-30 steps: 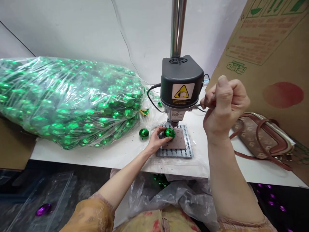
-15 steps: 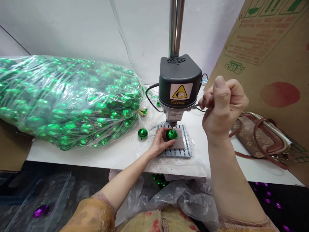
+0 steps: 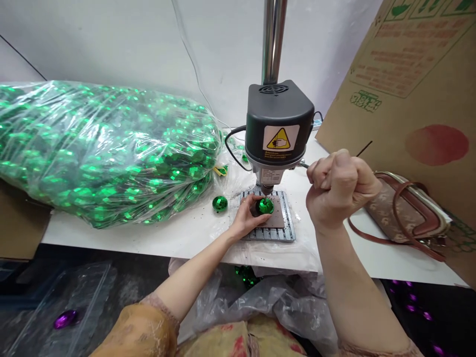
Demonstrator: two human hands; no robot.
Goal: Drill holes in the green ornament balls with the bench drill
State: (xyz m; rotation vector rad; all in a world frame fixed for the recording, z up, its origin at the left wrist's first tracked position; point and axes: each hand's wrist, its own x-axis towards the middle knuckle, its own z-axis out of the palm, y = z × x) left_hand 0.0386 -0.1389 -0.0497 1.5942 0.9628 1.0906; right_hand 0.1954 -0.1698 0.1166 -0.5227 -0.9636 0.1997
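Note:
My left hand (image 3: 245, 215) is shut on a green faceted bead (image 3: 265, 206), pressing it onto a brown pad (image 3: 277, 224) directly under the chuck of a bench drill (image 3: 278, 124). The drill tip (image 3: 266, 189) is just above the bead, and any contact is hidden. The pad lies on a ribbed metal base plate (image 3: 269, 236). My right hand (image 3: 340, 191) is a closed fist around the drill's feed lever (image 3: 304, 164), whose thin dark end (image 3: 364, 148) sticks out past my knuckles. A loose green bead (image 3: 219, 203) rests left of the plate.
A large clear bag of green beads (image 3: 100, 153) fills the left of the white table (image 3: 148, 239). A patterned handbag (image 3: 409, 208) and a cardboard sheet (image 3: 409, 94) stand right. Below lie a plastic tray (image 3: 74, 307), a purple bead (image 3: 65, 319), and crumpled plastic (image 3: 260, 302).
My right fist has dropped lower, bringing the feed lever down with it. My left hand and the bead have stayed in place under the chuck.

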